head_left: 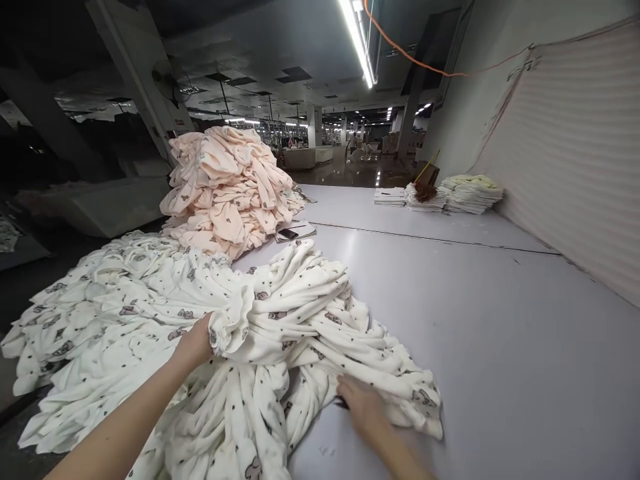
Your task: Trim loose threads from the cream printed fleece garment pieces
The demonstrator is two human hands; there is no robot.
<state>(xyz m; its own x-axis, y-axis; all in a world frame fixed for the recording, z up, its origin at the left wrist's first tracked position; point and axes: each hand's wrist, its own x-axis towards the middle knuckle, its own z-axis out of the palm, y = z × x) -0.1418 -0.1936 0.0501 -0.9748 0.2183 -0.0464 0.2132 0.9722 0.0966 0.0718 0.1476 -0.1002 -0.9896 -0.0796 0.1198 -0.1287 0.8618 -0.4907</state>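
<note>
A large heap of white fleece garments (125,313), printed with small dark spots and grey-brown animal figures, spreads over the left of the table. My left hand (199,339) is closed on a white fleece garment (295,320) by its gathered, ruffled end. That garment lies bunched and twisted, its length reaching right across the table. At its lower edge, my right hand (361,405) is low on the tabletop with its fingers bent together against the cloth. Something dark shows under those fingertips, too small and blurred to name.
A tall pile of pink printed fleece (225,193) stands behind the white heap. Beside it, a phone (288,234) rests on papers (303,230). Folded white stacks (470,193) sit at the back right of the pale table (500,347). Striped sheeting (570,133) hangs on the right wall.
</note>
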